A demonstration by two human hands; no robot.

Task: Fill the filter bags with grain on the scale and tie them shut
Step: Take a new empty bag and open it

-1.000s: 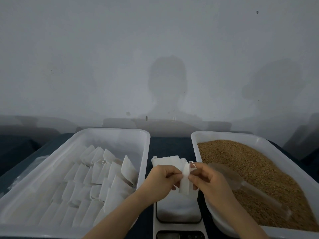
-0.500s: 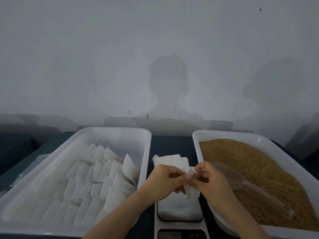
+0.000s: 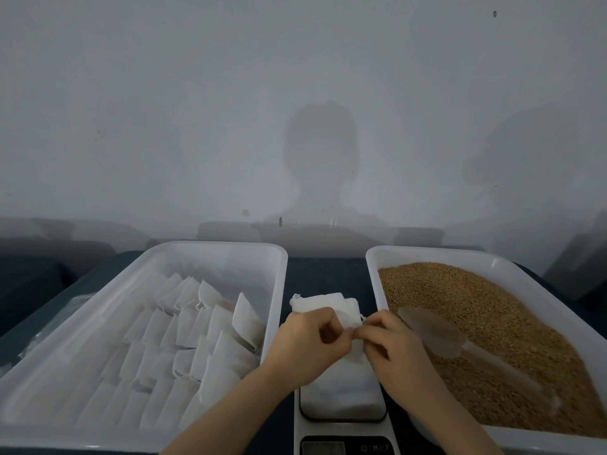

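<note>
My left hand (image 3: 307,339) and my right hand (image 3: 391,343) meet above the scale (image 3: 341,402), fingertips pinching the top of one white filter bag (image 3: 356,354) that hangs between them. Behind my hands a small stack of empty white filter bags (image 3: 320,302) lies on the dark table. The right white tray (image 3: 427,254) holds brown grain (image 3: 460,300) with a clear plastic scoop (image 3: 437,330) lying on it. The scale's platform is pale; its dark display (image 3: 348,448) sits at the bottom edge.
A white tray (image 3: 213,254) at left holds several filled, tied filter bags (image 3: 184,330) in rows. A grey wall rises behind the dark table (image 3: 325,274). A clear plastic sheet (image 3: 49,323) lies left of the left tray.
My hands have drawn closer together and lowered slightly, and the bag between them has been folded smaller at the top. The camera has tilted a little.
</note>
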